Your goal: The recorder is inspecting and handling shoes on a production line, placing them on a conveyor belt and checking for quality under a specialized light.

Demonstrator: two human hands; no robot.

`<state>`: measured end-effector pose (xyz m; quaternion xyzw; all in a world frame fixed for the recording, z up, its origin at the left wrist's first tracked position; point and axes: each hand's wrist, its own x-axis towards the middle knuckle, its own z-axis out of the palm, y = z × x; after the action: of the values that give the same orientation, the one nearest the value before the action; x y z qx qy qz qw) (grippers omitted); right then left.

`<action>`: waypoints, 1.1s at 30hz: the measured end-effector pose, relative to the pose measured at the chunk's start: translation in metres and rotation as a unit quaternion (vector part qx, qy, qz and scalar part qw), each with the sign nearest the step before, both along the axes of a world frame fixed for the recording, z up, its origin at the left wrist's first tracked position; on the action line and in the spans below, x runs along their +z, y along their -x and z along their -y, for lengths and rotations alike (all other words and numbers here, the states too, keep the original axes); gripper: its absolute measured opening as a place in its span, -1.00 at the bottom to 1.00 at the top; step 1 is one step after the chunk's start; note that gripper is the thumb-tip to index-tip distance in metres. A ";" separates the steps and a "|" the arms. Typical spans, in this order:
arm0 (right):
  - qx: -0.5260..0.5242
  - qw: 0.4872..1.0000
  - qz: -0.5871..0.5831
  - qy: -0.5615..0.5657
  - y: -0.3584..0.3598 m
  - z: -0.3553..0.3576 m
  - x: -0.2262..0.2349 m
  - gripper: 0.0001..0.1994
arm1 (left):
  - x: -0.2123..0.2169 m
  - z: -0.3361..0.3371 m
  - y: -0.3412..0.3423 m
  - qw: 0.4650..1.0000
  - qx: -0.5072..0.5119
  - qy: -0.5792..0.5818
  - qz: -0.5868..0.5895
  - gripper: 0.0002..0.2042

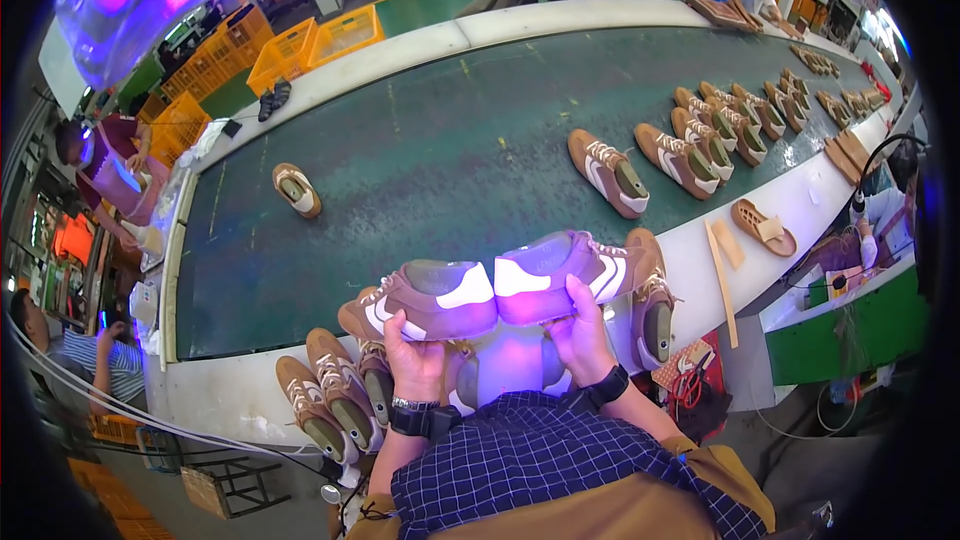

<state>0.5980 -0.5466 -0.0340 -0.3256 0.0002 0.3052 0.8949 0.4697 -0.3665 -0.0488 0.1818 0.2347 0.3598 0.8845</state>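
Two brown sneakers with white stripes and pale heel patches are held up heel to heel in front of me, under a violet-tinted light. My left hand (415,358) grips the left sneaker (440,315) from below, its toe pointing left. Around the sole of the right sneaker (545,285) my right hand (583,332) is closed, and that toe points right. The heels nearly touch. Beside my left hand several sneakers (340,390) lean on the white ledge (225,395). Another sneaker (655,315) stands just right of the held pair.
A green conveyor belt (420,170) stretches ahead, with a lone sneaker (297,190) at left and rows of sneakers (680,160) at right. A sandal-like sole (763,228) and strips (720,280) lie on the right ledge. Co-workers stand around; yellow crates (340,35) sit behind.
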 end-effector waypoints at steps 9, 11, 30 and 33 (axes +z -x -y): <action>0.018 1.000 -0.008 0.007 -0.004 0.003 -0.001 -0.59 | 0.001 -0.004 0.003 0.999 0.000 -0.041 -0.012 -0.58; 0.014 1.000 -0.019 0.004 -0.005 0.005 0.001 -0.57 | 0.005 -0.002 0.004 0.999 -0.003 -0.038 -0.014 -0.58; 0.085 0.996 0.010 0.034 -0.019 0.068 -0.012 -0.35 | 0.008 -0.047 0.121 0.992 -0.097 -0.048 -0.066 -0.54; 0.103 0.994 0.025 0.022 -0.021 0.074 -0.009 -0.40 | 0.015 -0.058 0.159 0.979 -0.063 -0.141 -0.133 -0.55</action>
<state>0.6189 -0.6205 -0.0428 -0.3508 -0.0489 0.3880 0.8509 0.3104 -0.3084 -0.0343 0.3656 0.2851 0.3054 0.8317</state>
